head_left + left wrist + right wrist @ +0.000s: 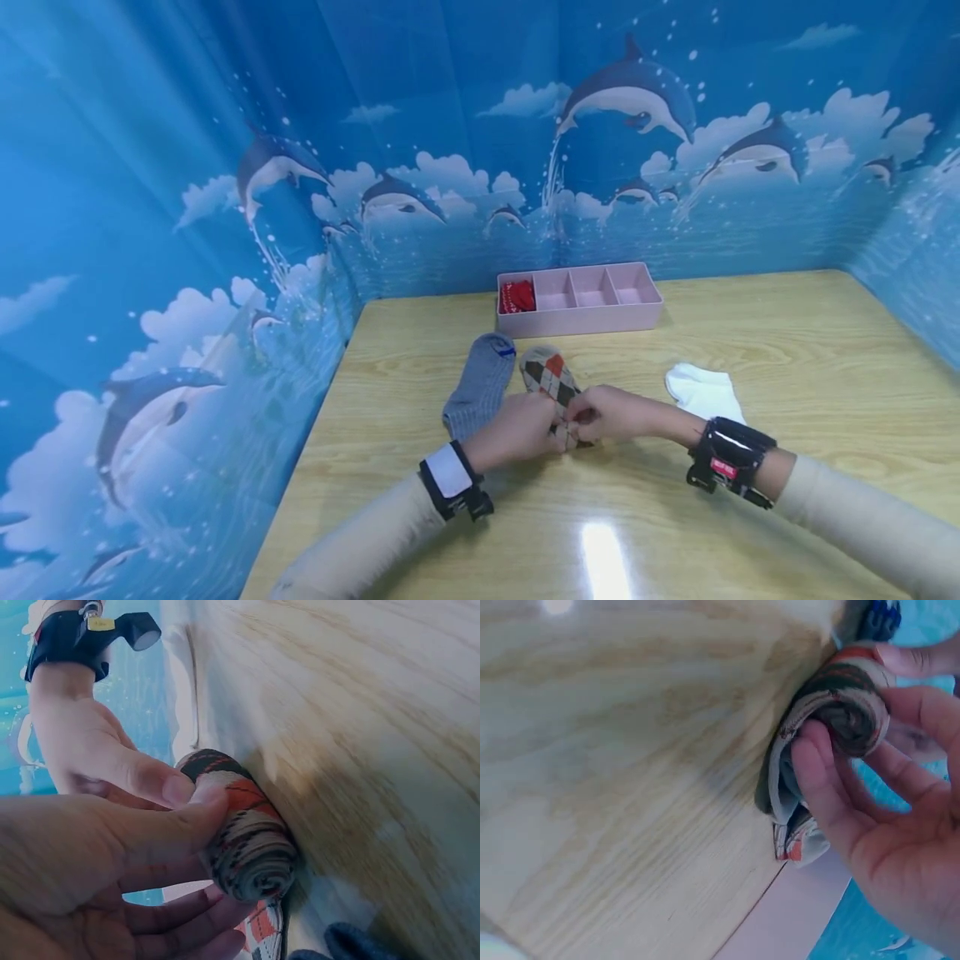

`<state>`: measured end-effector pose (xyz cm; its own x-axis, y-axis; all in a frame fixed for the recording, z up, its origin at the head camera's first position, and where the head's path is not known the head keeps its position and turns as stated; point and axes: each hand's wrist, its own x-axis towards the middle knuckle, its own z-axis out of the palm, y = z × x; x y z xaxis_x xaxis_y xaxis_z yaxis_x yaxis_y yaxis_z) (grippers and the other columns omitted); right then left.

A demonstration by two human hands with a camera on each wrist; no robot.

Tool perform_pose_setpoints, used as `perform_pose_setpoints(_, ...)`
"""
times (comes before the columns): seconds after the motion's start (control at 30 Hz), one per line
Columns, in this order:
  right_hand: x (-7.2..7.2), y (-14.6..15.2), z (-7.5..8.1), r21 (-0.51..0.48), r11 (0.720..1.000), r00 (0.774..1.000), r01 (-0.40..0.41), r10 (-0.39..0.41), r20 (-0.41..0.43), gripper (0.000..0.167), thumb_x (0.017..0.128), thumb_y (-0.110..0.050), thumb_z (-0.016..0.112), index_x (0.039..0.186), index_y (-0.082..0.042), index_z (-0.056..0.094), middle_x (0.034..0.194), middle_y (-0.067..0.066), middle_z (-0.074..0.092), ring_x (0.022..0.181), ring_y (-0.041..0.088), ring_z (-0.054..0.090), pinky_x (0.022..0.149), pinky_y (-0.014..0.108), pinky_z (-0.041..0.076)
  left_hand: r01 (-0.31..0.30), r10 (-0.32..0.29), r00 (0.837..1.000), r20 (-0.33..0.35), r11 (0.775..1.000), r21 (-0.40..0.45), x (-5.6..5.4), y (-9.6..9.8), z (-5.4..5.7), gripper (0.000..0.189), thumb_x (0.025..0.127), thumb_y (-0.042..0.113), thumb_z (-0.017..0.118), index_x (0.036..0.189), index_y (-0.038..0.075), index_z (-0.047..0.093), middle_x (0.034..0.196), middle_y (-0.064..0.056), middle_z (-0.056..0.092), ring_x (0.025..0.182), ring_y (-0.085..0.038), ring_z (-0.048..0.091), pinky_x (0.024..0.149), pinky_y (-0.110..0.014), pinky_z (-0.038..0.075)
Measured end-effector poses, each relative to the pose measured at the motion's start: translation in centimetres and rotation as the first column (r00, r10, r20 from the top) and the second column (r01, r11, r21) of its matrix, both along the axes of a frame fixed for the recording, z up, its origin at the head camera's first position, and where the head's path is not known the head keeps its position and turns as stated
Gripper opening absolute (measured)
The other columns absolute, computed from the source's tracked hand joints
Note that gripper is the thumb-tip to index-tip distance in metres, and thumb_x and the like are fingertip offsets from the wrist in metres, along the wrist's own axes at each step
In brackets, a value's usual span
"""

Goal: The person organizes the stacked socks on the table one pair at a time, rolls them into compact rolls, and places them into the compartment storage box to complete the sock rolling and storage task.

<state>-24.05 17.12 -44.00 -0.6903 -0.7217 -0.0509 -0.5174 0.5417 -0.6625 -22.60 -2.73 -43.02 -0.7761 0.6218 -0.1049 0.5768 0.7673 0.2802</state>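
An argyle sock (550, 375) in beige, dark green and orange lies on the table, its near end rolled into a tight coil. My left hand (525, 423) pinches one side of the roll, thumb on top, and the spiral end of the rolled sock (259, 859) faces the left wrist view. My right hand (613, 412) grips the other side; in the right wrist view a fingertip pushes in at the coil (847, 716). The flat part of the sock stretches away toward the back. Just left of it lies a grey ribbed sock (480, 379) with a blue mark.
At the back stands a pink divided box (585, 320), a red patterned item (517, 296) in its leftmost compartment. White socks (701, 390) lie to the right, partly behind the right wrist. A dolphin-print curtain (465, 100) borders the wooden table (810, 358) at the back and sides.
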Motion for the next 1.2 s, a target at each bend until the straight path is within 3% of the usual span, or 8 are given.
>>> perform_pose_setpoints(0.13,1.2,-0.1,-0.1,0.028,0.998,0.978,0.051,-0.045,-0.202,0.011,0.091,-0.007,0.071,0.098,-0.005,0.079,0.081,-0.001,0.061,0.071,0.002,0.048,0.060,0.020,0.046,0.003,-0.002,1.000,0.010,1.000,-0.029,-0.4,0.2,0.2,0.046,0.090,0.027,0.077,0.056,0.018,0.048,0.053,0.009,0.038,0.049,-0.006,0.040,0.047,-0.020,0.031)
perform_pose_setpoints(0.3,3.0,-0.5,-0.4,0.061,0.991,0.903,0.121,-0.085,-0.421,0.014,0.092,-0.008,0.072,0.106,-0.006,0.072,0.088,0.000,0.068,0.072,0.003,0.058,0.063,0.021,0.051,0.036,-0.034,0.999,0.026,0.996,-0.081,-1.5,0.6,0.6,0.050,0.091,0.025,0.075,0.055,0.019,0.043,0.052,0.009,0.032,0.048,-0.005,0.033,0.046,-0.019,0.027)
perform_pose_setpoints(0.4,3.5,-0.8,-0.8,0.098,0.985,0.862,0.139,-0.072,-0.502,0.017,0.090,-0.015,0.076,0.104,-0.008,0.070,0.085,-0.003,0.065,0.069,0.002,0.055,0.060,0.020,0.048,0.051,-0.044,0.997,0.067,0.993,-0.105,-2.4,0.9,0.8,0.050,0.092,0.020,0.074,0.054,0.018,0.042,0.052,0.009,0.031,0.047,-0.005,0.032,0.046,-0.019,0.024)
perform_pose_setpoints(0.5,3.5,-0.8,-1.3,0.124,0.982,0.842,0.143,-0.055,-0.536,0.019,0.088,-0.020,0.080,0.098,-0.009,0.068,0.084,-0.003,0.063,0.070,0.004,0.054,0.060,0.022,0.048,0.039,-0.022,0.990,0.140,0.992,-0.120,-3.2,1.2,1.1,0.051,0.093,0.020,0.075,0.053,0.018,0.042,0.051,0.008,0.030,0.047,-0.006,0.031,0.046,-0.019,0.025)
perform_pose_setpoints(0.73,2.2,-0.8,-1.4,0.077,0.992,0.881,0.105,-0.057,-0.469,0.014,0.086,-0.015,0.080,0.094,-0.009,0.070,0.081,-0.003,0.065,0.068,0.004,0.056,0.060,0.022,0.049,-0.013,0.029,0.984,0.175,0.995,-0.094,-4.1,1.4,1.5,0.027,0.089,0.015,0.078,0.067,0.015,0.064,0.059,0.009,0.046,0.055,-0.006,0.042,0.051,-0.019,0.031)
perform_pose_setpoints(0.83,1.5,-0.7,-1.4,0.075,0.993,0.906,0.095,-0.055,-0.420,0.013,0.088,-0.015,0.078,0.097,-0.007,0.072,0.085,-0.002,0.063,0.069,0.003,0.051,0.058,0.019,0.044,-0.048,0.057,0.992,0.109,0.995,-0.089,-4.2,1.1,1.5,0.018,0.088,0.022,0.080,0.076,0.015,0.069,0.067,0.009,0.056,0.062,-0.007,0.050,0.056,-0.019,0.037)
perform_pose_setpoints(1.07,0.2,-0.4,-1.2,0.053,0.995,0.951,0.088,-0.068,-0.301,0.024,0.088,-0.010,0.071,0.106,0.006,0.075,0.089,0.004,0.053,0.075,0.009,0.047,0.061,0.020,0.042,-0.111,0.111,0.994,-0.015,0.992,-0.055,-3.7,0.5,1.1,0.023,0.091,0.033,0.076,0.078,0.016,0.068,0.064,0.007,0.056,0.058,-0.008,0.049,0.053,-0.020,0.037)
perform_pose_setpoints(1.2,-0.8,-0.2,-1.2,0.018,0.999,0.974,0.038,-0.033,-0.222,0.017,0.092,-0.010,0.070,0.099,0.004,0.076,0.083,0.003,0.052,0.074,0.008,0.043,0.062,0.021,0.040,-0.090,0.087,0.993,-0.076,0.995,-0.038,-3.0,0.6,0.9,0.023,0.098,0.030,0.069,0.081,0.014,0.067,0.065,0.007,0.057,0.056,-0.006,0.050,0.051,-0.020,0.040)
